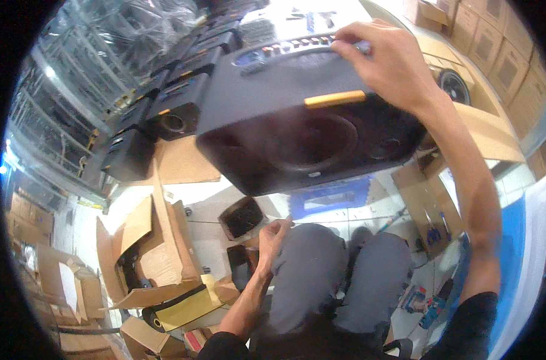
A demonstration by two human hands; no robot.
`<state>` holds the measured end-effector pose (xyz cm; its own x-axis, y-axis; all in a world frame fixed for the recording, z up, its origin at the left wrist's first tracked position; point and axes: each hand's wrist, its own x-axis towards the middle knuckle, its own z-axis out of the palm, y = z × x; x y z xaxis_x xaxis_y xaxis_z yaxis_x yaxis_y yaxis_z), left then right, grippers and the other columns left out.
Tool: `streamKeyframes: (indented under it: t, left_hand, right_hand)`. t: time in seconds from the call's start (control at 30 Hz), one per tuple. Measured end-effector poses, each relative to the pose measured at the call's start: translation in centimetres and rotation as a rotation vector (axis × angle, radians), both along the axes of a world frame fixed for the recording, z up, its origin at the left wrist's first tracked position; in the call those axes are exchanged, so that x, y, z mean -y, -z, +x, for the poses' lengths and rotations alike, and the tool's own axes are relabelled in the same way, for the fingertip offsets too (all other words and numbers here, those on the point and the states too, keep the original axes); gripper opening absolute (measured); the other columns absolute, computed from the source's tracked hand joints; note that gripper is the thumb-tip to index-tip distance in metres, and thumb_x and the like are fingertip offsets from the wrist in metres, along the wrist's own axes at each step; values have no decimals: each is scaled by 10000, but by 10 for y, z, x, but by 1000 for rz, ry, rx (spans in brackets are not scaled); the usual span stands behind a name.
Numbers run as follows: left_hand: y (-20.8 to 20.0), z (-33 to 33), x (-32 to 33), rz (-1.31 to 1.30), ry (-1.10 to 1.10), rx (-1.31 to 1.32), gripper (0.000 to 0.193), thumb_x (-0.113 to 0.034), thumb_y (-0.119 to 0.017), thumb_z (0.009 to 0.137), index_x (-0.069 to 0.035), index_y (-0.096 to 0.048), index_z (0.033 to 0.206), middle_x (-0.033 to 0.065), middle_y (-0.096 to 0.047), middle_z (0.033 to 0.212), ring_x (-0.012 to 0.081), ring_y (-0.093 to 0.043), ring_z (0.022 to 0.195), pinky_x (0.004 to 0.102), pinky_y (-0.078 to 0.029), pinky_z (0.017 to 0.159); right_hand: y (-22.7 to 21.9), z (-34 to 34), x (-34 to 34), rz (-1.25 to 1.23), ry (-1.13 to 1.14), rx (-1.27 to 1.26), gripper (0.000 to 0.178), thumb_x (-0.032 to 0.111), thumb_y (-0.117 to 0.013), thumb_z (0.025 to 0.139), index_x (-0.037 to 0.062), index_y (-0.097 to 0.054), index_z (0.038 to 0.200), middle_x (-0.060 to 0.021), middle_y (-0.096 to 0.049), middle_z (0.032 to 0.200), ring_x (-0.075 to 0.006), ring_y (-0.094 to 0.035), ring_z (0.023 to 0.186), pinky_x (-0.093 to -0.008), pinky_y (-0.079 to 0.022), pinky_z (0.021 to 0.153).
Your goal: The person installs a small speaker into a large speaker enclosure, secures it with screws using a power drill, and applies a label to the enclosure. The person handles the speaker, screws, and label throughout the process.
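A large black speaker cabinet [255, 114] stands in front of me, its round driver facing my knees. A yellow-orange strip [335, 99] lies across its upper front edge. Along its top runs a control panel with a row of small knobs [297, 45]. My right hand [387, 60] reaches over the cabinet, thumb and forefinger closed on a knob at the row's right end. Beside my left knee, my left hand [274, 237] is closed with fingertips together; what they hold, if anything, is too small to see. Near it is a small carton of dark parts [241, 219].
More black speaker cabinets [174, 120] line the back left. An opened cardboard box [156, 252] sits at left on the tiled floor. A blue plastic stool [330, 201] shows below the cabinet. Tools [432, 306] lie at lower right, and stacked cartons [501, 48] stand at right.
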<state>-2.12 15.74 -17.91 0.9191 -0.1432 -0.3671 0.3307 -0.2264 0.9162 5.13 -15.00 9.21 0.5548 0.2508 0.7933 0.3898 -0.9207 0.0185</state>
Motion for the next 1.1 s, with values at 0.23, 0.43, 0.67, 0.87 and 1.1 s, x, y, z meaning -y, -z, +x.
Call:
streamKeyframes:
  t: [0.23,0.43,0.67,0.87,1.1]
  left_hand:
    - [-125,-17,-12,-194,336,456,269,-258,-683,955,6,-707,1000,94,-739,1065,191,-674,1008,346,-504,931]
    - [-173,5,-19,254,1142,1109,391,-359,-757,866,-47,-691,1091,114,-679,1189,320,-629,1128,470,-471,981]
    - [-177,47,-23,337,1482,1032,477,-468,-662,908,-52,-666,1141,149,-643,1200,346,-609,1115,500,-473,982]
    - [-159,57,-34,117,1322,1126,424,-370,-659,882,-24,-694,1124,165,-666,1168,381,-642,1095,516,-511,951]
    - [-145,47,-29,-72,1029,1182,394,-305,-613,832,31,-742,992,227,-712,1103,406,-680,1063,524,-527,964]
  right_hand:
    - [15,70,-4,-100,-41,-312,429,328,-639,950,-36,-665,1175,-266,-670,1166,-415,-633,1078,-476,-479,966]
    - [18,63,2,-94,-97,-367,561,389,-593,979,-48,-570,1330,-274,-612,1301,-403,-568,1237,-449,-415,1089]
    - [14,58,4,-224,-99,-359,597,383,-589,980,-84,-540,1348,-266,-561,1385,-378,-500,1331,-438,-352,1160]
    - [16,58,7,-237,44,-397,543,344,-591,976,41,-526,1422,-198,-525,1444,-353,-450,1386,-434,-320,1195]
    - [29,68,17,-184,-71,-272,487,303,-604,970,33,-583,1375,-216,-600,1353,-338,-561,1284,-405,-396,1134]
